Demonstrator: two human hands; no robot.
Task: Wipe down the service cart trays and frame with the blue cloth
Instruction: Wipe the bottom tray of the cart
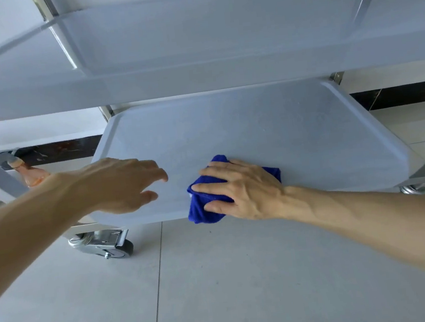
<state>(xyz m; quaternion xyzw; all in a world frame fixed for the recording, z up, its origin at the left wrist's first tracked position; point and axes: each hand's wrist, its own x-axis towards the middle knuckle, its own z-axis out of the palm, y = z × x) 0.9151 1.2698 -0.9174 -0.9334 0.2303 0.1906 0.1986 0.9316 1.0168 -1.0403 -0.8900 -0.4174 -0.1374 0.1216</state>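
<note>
Right hand pressing flat on blue cloth at lower tray front edge; left hand hovering open, empty. Risk: cloth slipping off onto floor.

No readable text, labels, brands or numbers anywhere. The cart trays are plain grey with no markings; the orange bottle left of the lower tray shows no legible label; the blue cloth bears no print.
</note>
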